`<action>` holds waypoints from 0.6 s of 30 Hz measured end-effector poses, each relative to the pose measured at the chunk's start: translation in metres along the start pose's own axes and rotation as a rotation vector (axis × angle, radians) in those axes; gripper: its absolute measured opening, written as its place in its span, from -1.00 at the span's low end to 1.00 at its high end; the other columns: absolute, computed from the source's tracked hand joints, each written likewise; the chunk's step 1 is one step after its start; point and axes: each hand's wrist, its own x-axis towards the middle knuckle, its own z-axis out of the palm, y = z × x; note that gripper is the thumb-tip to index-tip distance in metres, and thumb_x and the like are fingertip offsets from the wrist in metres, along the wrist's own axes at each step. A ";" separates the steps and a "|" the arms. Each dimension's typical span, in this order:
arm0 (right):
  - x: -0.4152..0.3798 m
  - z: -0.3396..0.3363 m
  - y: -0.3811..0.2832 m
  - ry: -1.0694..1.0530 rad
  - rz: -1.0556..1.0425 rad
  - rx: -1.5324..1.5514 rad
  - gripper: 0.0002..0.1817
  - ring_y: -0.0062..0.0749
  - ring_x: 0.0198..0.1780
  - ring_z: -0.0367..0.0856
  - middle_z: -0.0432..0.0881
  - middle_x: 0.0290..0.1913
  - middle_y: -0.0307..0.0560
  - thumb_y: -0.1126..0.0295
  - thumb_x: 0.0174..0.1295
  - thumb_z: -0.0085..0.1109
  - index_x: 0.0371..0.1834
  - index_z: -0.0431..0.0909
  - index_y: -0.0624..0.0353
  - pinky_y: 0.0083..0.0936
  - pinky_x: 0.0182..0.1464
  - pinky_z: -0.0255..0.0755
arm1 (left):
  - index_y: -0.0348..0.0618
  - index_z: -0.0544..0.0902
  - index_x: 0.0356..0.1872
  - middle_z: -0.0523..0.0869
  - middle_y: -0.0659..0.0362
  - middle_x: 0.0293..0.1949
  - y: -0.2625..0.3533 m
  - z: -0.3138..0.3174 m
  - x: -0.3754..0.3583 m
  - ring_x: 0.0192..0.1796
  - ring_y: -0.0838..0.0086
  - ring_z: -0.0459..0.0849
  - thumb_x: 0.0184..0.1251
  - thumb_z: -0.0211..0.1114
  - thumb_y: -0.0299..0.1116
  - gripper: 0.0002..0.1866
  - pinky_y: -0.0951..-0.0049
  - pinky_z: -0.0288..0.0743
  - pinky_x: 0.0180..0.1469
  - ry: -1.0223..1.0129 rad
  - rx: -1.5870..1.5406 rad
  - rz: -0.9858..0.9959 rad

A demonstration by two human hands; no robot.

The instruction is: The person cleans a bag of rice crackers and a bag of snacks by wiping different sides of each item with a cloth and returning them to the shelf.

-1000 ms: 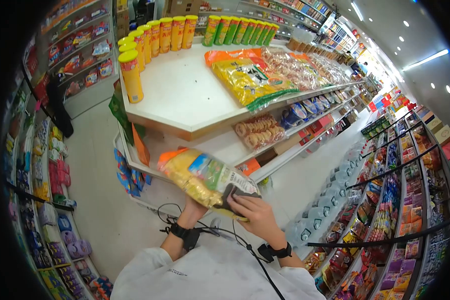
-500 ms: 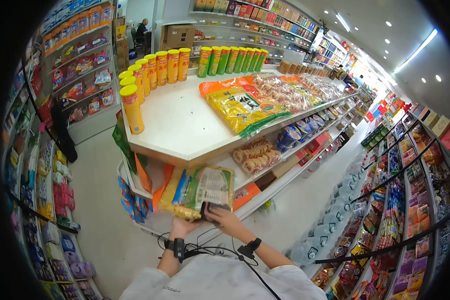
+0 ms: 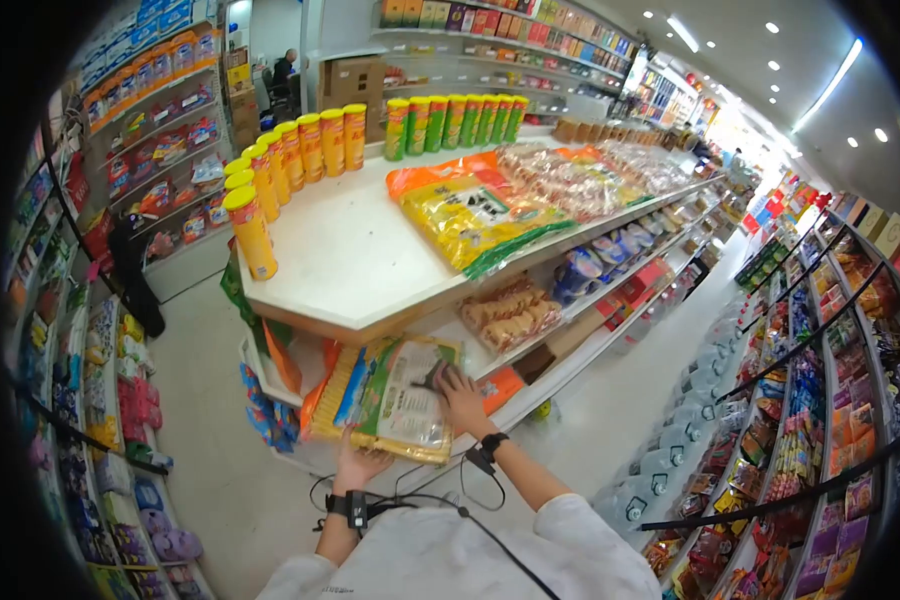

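A flat yellow-and-green plastic food bag point(image 3: 400, 395) with printed text lies tilted at the lower shelf, below the corner of the white counter. My left hand point(image 3: 358, 462) grips its near edge, thumb on top and fingers partly hidden beneath. Over the bag's right side is my right hand point(image 3: 463, 402), its fingers bent around a small dark object point(image 3: 432, 377) that rests against the bag's surface. What this dark object is, I cannot make out. Similar yellow bags point(image 3: 480, 215) lie on the counter top above.
The white counter point(image 3: 340, 260) carries orange canisters point(image 3: 332, 143) and green canisters point(image 3: 436, 125). Packaged rolls point(image 3: 513, 315) and blue cups sit on the shelf below. Water bottles point(image 3: 660, 465) stand on the floor at right beside snack racks. Black cables hang by my wrists.
My right hand has moved up and right across the bag with the dark object. The left hand has shifted slightly lower on the bag's near edge, and the bag shows more fully.
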 end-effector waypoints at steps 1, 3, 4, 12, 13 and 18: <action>0.003 0.002 -0.010 -0.019 0.017 -0.030 -0.53 0.10 0.50 0.26 0.41 0.43 0.18 0.18 0.35 0.09 0.27 0.56 0.12 -0.01 0.49 0.15 | -0.05 0.21 0.49 0.25 -0.05 0.46 0.001 -0.005 0.004 0.45 0.00 0.28 0.05 0.40 0.31 0.05 -0.15 0.12 0.47 -0.046 -0.008 -0.012; -0.001 0.016 -0.035 -0.101 -0.060 0.025 -0.53 0.11 0.50 0.26 0.41 0.43 0.19 0.18 0.36 0.06 0.27 0.56 0.15 0.01 0.50 0.11 | -0.01 0.29 0.43 0.38 -0.06 0.38 0.003 -0.006 0.012 0.39 0.00 0.38 0.10 0.38 0.29 -0.05 -0.21 0.23 0.41 -0.006 -0.079 -0.027; -0.004 0.023 -0.046 -0.153 -0.145 0.107 -0.52 0.12 0.50 0.26 0.41 0.43 0.20 0.18 0.36 0.05 0.26 0.56 0.16 0.02 0.51 0.09 | 0.00 0.32 0.40 0.36 -0.06 0.39 0.007 -0.021 0.033 0.37 -0.03 0.38 0.12 0.34 0.34 -0.08 -0.25 0.24 0.39 -0.142 -0.116 -0.053; 0.011 -0.018 -0.083 -0.224 -0.465 0.320 -0.53 0.13 0.37 0.38 0.49 0.31 0.15 0.34 0.21 0.22 0.23 0.55 0.08 0.03 0.44 0.19 | -0.25 0.29 0.36 0.30 -0.16 0.41 0.007 0.011 -0.007 0.44 -0.06 0.30 0.09 0.42 0.24 -0.03 -0.11 0.16 0.47 0.000 -0.098 -0.102; 0.015 -0.007 -0.063 -0.169 -0.383 0.256 -0.53 0.18 0.37 0.36 0.48 0.30 0.20 0.32 0.23 0.22 0.23 0.54 0.12 0.04 0.44 0.19 | -0.29 0.29 0.35 0.29 -0.18 0.41 0.010 0.006 -0.008 0.45 -0.06 0.29 0.09 0.43 0.21 -0.03 -0.11 0.15 0.47 -0.015 -0.053 -0.096; 0.021 0.047 0.015 0.024 -0.032 -0.021 -0.41 0.29 0.40 0.30 0.42 0.35 0.26 0.39 0.19 0.18 0.36 0.45 0.08 0.09 0.41 0.22 | -0.19 0.23 0.44 0.33 -0.19 0.36 0.027 -0.015 -0.015 0.44 -0.10 0.30 0.18 0.41 0.12 -0.08 -0.18 0.11 0.47 -0.031 -0.061 -0.056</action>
